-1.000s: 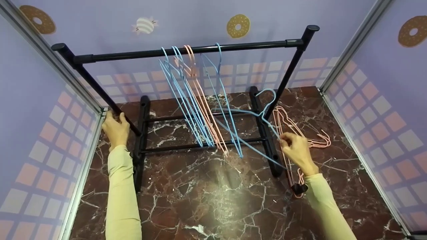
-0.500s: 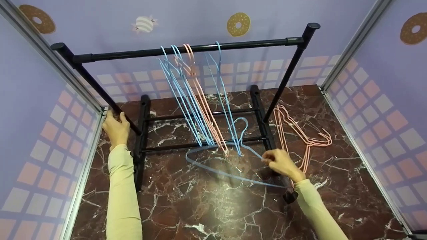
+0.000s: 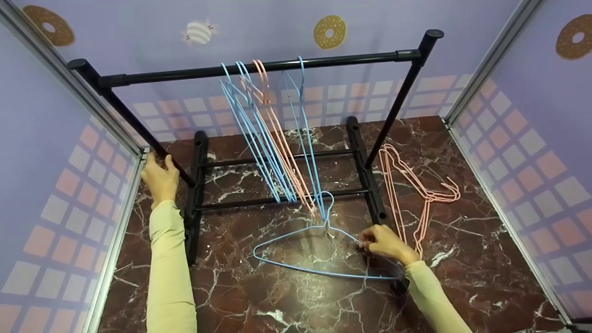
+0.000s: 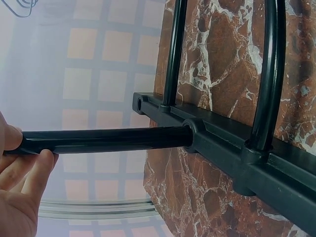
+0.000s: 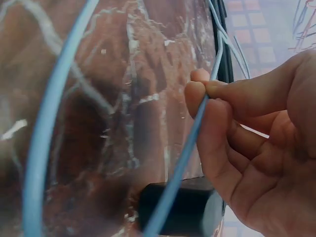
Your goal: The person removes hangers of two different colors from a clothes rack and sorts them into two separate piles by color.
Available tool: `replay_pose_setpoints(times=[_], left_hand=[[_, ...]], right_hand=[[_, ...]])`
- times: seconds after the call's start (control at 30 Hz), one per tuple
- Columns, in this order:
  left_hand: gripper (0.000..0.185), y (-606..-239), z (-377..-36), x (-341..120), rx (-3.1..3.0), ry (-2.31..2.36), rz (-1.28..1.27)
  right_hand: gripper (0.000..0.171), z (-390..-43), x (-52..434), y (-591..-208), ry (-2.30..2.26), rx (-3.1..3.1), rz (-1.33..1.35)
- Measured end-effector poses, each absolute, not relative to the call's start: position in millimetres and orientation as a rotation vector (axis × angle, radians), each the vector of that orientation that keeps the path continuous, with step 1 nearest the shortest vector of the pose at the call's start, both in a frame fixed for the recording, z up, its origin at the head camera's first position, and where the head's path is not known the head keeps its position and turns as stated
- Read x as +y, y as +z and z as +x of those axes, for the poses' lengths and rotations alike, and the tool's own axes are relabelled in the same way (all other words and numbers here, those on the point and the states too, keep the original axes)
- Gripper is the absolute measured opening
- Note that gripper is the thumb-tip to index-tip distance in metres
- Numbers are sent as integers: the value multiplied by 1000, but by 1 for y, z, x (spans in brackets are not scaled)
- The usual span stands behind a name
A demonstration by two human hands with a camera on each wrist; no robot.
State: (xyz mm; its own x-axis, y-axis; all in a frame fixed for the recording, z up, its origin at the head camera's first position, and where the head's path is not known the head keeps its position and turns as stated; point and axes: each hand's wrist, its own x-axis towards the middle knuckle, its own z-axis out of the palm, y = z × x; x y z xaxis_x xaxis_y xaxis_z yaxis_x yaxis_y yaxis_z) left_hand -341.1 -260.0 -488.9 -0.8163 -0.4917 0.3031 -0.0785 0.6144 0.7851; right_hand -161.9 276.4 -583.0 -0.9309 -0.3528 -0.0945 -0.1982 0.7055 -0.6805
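My right hand (image 3: 386, 243) pinches a blue hanger (image 3: 319, 252) by its thin wire, low over the floor (image 3: 286, 296), so it hangs flat. My left hand (image 3: 160, 178) wraps the rack (image 3: 259, 69) post to keep it steady. More hangers (image 3: 273, 138) hang on its bar. Pink hangers (image 3: 418, 189) lie farther right.

I wear snug pale-yellow long sleeves (image 3: 169, 259) on both my arms. They end at the wrists. My left hand (image 3: 159, 178) and right hand (image 3: 384, 243) are bare.
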Motion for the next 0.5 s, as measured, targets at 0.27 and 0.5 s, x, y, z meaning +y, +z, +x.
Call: replay_pose_setpoints(times=[0.27,0.5], left_hand=[[34,-489,-341,-260,-2342,-1116,444],[32,-491,-341,-263,-2318,-1097,427]], right_hand=[[17,-158,276,-591,-926,2757,-474],[17,-156,274,-596,-887,2872,-520]])
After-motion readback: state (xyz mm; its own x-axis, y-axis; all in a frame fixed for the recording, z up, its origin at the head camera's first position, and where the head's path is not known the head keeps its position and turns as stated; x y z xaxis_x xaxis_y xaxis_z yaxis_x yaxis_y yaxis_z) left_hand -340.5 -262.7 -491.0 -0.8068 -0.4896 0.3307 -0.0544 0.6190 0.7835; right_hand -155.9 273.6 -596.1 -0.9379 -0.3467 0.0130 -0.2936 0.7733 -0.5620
